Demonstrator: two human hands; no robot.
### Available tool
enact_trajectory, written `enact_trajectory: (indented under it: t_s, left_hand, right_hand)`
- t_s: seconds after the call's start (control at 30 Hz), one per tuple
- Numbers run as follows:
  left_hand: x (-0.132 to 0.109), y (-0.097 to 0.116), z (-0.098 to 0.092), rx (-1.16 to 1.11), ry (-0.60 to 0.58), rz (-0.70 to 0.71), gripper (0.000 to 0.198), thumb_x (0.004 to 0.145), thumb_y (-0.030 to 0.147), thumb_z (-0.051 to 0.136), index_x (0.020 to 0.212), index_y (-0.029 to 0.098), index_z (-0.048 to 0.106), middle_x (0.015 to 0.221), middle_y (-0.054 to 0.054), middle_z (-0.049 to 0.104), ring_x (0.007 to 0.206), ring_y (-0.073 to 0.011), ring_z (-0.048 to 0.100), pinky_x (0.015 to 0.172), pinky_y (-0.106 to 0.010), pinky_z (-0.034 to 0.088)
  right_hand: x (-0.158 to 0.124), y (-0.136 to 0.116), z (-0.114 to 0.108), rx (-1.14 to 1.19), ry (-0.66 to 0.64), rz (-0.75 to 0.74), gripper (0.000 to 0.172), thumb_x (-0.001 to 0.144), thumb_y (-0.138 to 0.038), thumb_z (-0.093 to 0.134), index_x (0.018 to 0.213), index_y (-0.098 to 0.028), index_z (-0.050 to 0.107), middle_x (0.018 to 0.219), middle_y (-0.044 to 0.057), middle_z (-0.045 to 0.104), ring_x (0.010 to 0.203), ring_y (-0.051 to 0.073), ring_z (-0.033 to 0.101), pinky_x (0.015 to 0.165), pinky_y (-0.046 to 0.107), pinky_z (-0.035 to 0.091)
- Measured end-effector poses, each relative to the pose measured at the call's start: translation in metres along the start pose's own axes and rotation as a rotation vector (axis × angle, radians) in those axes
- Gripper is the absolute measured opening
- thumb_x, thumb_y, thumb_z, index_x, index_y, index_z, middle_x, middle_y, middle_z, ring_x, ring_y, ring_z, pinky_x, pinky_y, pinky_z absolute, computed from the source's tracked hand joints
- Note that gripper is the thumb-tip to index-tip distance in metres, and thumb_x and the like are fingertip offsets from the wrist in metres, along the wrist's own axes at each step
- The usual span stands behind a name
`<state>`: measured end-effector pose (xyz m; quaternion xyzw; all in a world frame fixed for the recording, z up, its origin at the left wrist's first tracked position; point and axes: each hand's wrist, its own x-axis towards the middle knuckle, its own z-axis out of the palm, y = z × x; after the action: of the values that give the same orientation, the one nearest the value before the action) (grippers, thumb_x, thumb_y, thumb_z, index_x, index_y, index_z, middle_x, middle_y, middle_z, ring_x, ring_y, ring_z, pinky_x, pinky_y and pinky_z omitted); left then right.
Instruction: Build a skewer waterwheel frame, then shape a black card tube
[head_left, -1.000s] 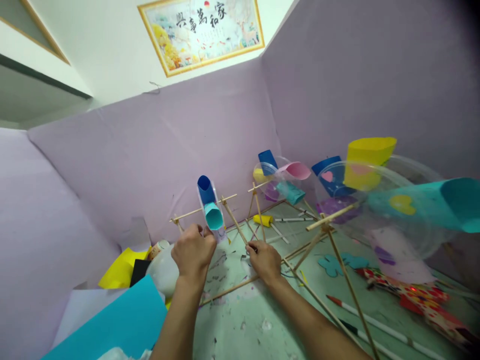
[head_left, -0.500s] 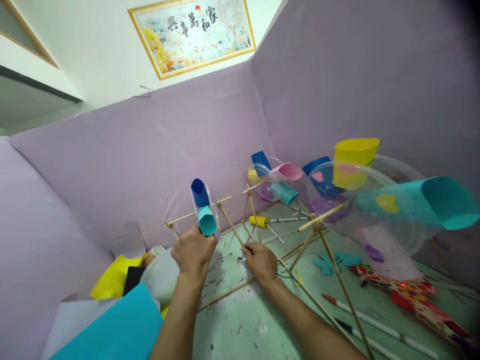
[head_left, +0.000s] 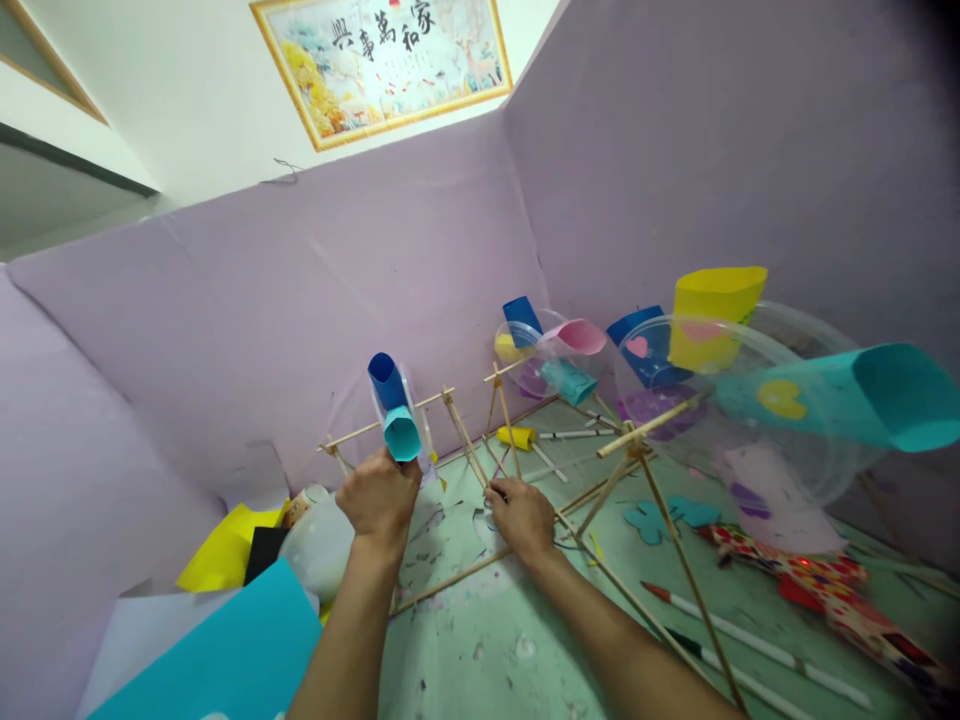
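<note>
My right hand (head_left: 525, 517) is closed in a pinch round the wooden stick legs (head_left: 466, 440) of a small stick frame. My left hand (head_left: 379, 500) is a closed fist at the frame's other side; its fingertips face away, so what they grip is hidden. Right above that fist, a clear plastic wheel is seen edge-on, carrying a dark blue paper tube (head_left: 387, 380) and a teal paper tube (head_left: 402, 433). A thin wooden crossbar (head_left: 354, 436) passes through the wheel and spans the tops of the legs.
On the right, a second stick frame (head_left: 679, 545) bears clear discs with a yellow paper tube (head_left: 712, 325) and a large teal tube (head_left: 885, 395). White pens (head_left: 780, 655) and a patterned pouch (head_left: 817, 585) lie nearby. Coloured paper (head_left: 217, 650) lies left. Lilac walls (head_left: 420, 250) enclose the table.
The left hand, wheel and crossbar have shifted slightly left. The frame's legs by the right hand now show as two sticks side by side. The right hand keeps its hold.
</note>
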<state>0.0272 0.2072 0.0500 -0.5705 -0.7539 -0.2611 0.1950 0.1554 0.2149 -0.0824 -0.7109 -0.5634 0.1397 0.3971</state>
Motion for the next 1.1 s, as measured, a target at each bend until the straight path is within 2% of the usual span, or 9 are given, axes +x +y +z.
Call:
enact_trajectory:
  t_s: [0.13, 0.3, 0.5, 0.6, 0.7, 0.8, 0.97, 1.1]
  left_hand:
    - [0.001, -0.006, 0.001, 0.121, 0.019, 0.072, 0.042, 0.078, 0.041, 0.038, 0.079, 0.014, 0.069, 0.077, -0.017, 0.068, 0.074, -0.0347, 0.064, 0.060, -0.038, 0.039]
    - [0.001, -0.007, -0.001, 0.125, -0.026, 0.146, 0.040, 0.080, 0.043, 0.037, 0.078, 0.019, 0.069, 0.077, -0.013, 0.069, 0.076, -0.0325, 0.065, 0.056, -0.034, 0.036]
    - [0.001, -0.010, 0.000, 0.128, -0.053, 0.122, 0.039, 0.079, 0.043, 0.038, 0.079, 0.020, 0.070, 0.077, -0.013, 0.070, 0.077, -0.0341, 0.065, 0.056, -0.034, 0.035]
    - [0.002, -0.012, 0.000, 0.114, -0.054, 0.125, 0.038, 0.078, 0.043, 0.039, 0.079, 0.020, 0.069, 0.078, -0.013, 0.070, 0.077, -0.0333, 0.065, 0.056, -0.033, 0.035]
    - [0.002, -0.011, -0.001, 0.096, -0.056, 0.133, 0.036, 0.078, 0.040, 0.039, 0.078, 0.020, 0.069, 0.078, -0.013, 0.070, 0.076, -0.0321, 0.064, 0.056, -0.033, 0.035]
    - [0.003, -0.009, -0.002, 0.094, -0.058, 0.137, 0.037, 0.078, 0.040, 0.039, 0.079, 0.020, 0.070, 0.078, -0.013, 0.069, 0.076, -0.0315, 0.064, 0.056, -0.033, 0.035]
    - [0.003, -0.007, -0.002, 0.094, -0.060, 0.142, 0.036, 0.077, 0.040, 0.040, 0.079, 0.019, 0.070, 0.077, -0.013, 0.069, 0.076, -0.0312, 0.064, 0.057, -0.033, 0.035]
    - [0.004, -0.008, -0.001, 0.087, -0.060, 0.148, 0.035, 0.077, 0.040, 0.040, 0.079, 0.020, 0.069, 0.076, -0.012, 0.069, 0.076, -0.0305, 0.064, 0.057, -0.032, 0.035]
  right_hand:
    - [0.000, 0.000, 0.000, -0.004, 0.004, -0.012, 0.022, 0.083, -0.030, 0.050, 0.089, -0.029, 0.071, 0.092, 0.000, 0.071, 0.082, 0.017, 0.063, 0.062, 0.025, 0.036]
    - [-0.001, 0.000, 0.001, -0.003, 0.013, -0.005, 0.024, 0.083, -0.032, 0.049, 0.091, -0.028, 0.071, 0.093, 0.000, 0.071, 0.084, 0.017, 0.063, 0.064, 0.025, 0.038]
    - [-0.001, -0.001, 0.001, 0.007, 0.015, 0.014, 0.023, 0.082, -0.034, 0.051, 0.094, -0.028, 0.070, 0.094, -0.001, 0.071, 0.083, 0.016, 0.063, 0.066, 0.025, 0.040]
    - [-0.002, -0.007, -0.004, 0.066, 0.080, -0.035, 0.028, 0.080, -0.033, 0.053, 0.102, -0.024, 0.067, 0.099, 0.002, 0.069, 0.084, 0.017, 0.062, 0.071, 0.025, 0.041]
    - [0.003, -0.024, -0.016, 0.190, 0.219, -0.120, 0.031, 0.081, -0.029, 0.052, 0.107, -0.018, 0.063, 0.104, 0.006, 0.066, 0.088, 0.018, 0.060, 0.077, 0.026, 0.042]
    - [0.019, -0.052, -0.032, 0.271, 0.311, -0.220, 0.032, 0.083, -0.020, 0.045, 0.112, -0.017, 0.061, 0.108, 0.009, 0.063, 0.098, 0.019, 0.055, 0.086, 0.028, 0.040]
    - [0.061, -0.095, -0.053, 0.236, 0.282, -0.325, 0.040, 0.080, -0.013, 0.046, 0.117, -0.020, 0.059, 0.115, 0.010, 0.057, 0.105, 0.021, 0.050, 0.088, 0.030, 0.039]
    - [0.080, -0.107, -0.055, 0.089, 0.169, -0.381, 0.035, 0.081, -0.016, 0.048, 0.109, -0.026, 0.064, 0.110, 0.006, 0.060, 0.100, 0.021, 0.053, 0.082, 0.030, 0.041]
